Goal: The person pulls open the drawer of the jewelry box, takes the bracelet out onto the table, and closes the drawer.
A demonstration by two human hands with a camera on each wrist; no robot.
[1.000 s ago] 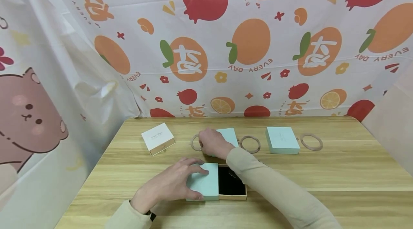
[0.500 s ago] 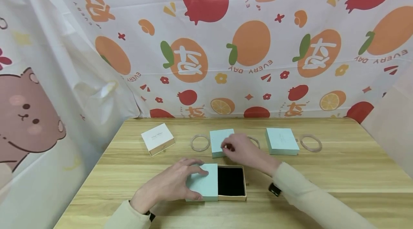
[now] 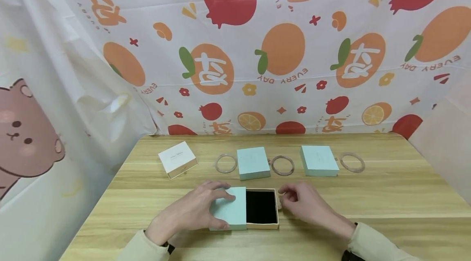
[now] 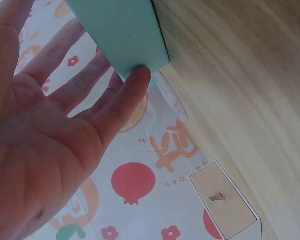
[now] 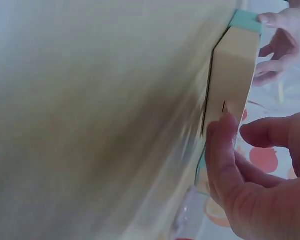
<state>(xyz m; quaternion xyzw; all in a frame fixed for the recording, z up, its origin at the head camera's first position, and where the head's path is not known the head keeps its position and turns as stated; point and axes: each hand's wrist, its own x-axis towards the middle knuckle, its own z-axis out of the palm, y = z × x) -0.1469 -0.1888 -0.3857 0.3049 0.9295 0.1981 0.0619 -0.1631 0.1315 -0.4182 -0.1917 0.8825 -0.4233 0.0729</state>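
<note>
In the head view my left hand (image 3: 193, 208) grips the mint-green sleeve of a jewelry box (image 3: 237, 210), thumb on the near side and fingers across the top and far edge. Out of the sleeve's right end a beige drawer (image 3: 263, 226) with a black lining (image 3: 262, 207) is pulled part way. My right hand (image 3: 307, 204) is at the drawer's end, fingers bent. In the right wrist view a fingertip touches the drawer front (image 5: 232, 70) at its small pull tab, while the thumb stands apart from it.
Along the back lie a white box (image 3: 178, 157), a bangle (image 3: 217, 167), a mint box (image 3: 254, 163), a second bangle (image 3: 272, 168), another mint box (image 3: 320, 159) and a third bangle (image 3: 362, 167). A fruit-print curtain (image 3: 165, 101) hangs behind the wooden table (image 3: 386, 204).
My right hand has left the leftmost bangle, which lies in full view on the table, and has come back to the drawer's right end. My left hand stays on the sleeve.
</note>
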